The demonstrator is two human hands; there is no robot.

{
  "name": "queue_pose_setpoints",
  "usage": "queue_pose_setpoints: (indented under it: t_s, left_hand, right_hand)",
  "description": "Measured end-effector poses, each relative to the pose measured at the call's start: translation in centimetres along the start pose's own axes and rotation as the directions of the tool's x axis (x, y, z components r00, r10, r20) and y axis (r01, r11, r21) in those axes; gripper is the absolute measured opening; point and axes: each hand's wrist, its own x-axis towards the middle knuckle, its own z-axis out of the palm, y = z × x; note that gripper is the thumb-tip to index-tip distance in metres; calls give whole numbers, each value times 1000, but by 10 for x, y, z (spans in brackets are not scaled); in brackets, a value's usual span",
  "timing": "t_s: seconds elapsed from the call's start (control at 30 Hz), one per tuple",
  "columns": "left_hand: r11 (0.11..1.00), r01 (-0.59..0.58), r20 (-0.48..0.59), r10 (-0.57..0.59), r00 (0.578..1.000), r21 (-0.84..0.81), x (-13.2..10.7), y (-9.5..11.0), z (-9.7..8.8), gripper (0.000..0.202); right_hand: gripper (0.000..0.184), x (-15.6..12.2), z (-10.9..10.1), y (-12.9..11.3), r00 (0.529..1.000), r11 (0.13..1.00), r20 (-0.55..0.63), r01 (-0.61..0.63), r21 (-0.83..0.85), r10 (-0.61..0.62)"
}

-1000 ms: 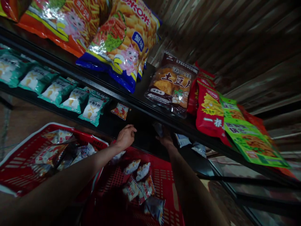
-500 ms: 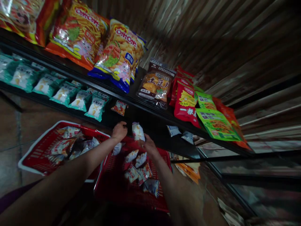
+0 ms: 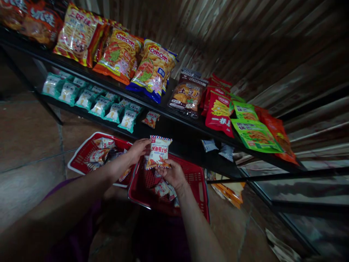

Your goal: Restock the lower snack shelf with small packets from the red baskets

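Note:
A small white snack packet [image 3: 159, 151] with red print and a striped top and bottom edge faces me, held up over the right-hand red basket [image 3: 191, 165]. My right hand [image 3: 173, 174] grips its lower right corner between thumb and fingers. At its upper left edge, the fingers of my left hand [image 3: 139, 150] pinch the packet. Inside the right basket lie several small packets [image 3: 163, 189], partly hidden by my right hand. The left-hand red basket [image 3: 81, 156] also holds several snack packets [image 3: 99, 155]; my left forearm covers part of it.
On the lower black shelf stand a row of teal packets [image 3: 87, 99], one orange-red packet [image 3: 151, 119] and two pale packets [image 3: 218, 148]. Larger snack bags [image 3: 155, 69] line the upper shelf [image 3: 160, 106]. Orange packaging [image 3: 229, 189] lies under the shelf at right.
The packet has turned its printed front toward me. My left hand has opened out from a curled pose and reached its edge. The view has shifted, showing more shelf at left.

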Motion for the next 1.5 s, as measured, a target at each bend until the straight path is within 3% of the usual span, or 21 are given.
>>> queue_pose_setpoints:
  t_s: [0.1,0.2,0.33,0.6,0.77,1.07,1.5]
  left_hand:
    - [993,38,77,-29,997,-109,4,10,-1,17]
    - [991,32,8,-31,999,-129,9,15,2,6]
    - [992,7,-99,-19,995,-124,14,18,5,10]
    - [999,40,-114,-41,993,-11,20,11,10,10]
    - [1000,28,-9,-29,1000,-8,16,5,16,9]
    - [995,84,62,-80,995,-57,14,1,16,3]
    - [994,109,43,-110,993,13,21,0,9,5]
  right_hand:
    - [21,6,-2,-2,1000,999,27,-1,-33,2]
    - [21,18,-5,-4,1000,997,20,11,-80,-9]
    - [24,34,-7,-8,995,983,68,85,-162,-75]
    - [43,44,4,-14,961,956,50,275,-104,-271]
    - [36,47,1,-13,951,952,-47,303,-42,-305]
    - [24,54,-6,-10,912,917,-155,394,68,-380]
    - [17,59,-2,-8,910,921,-246,371,121,-334]
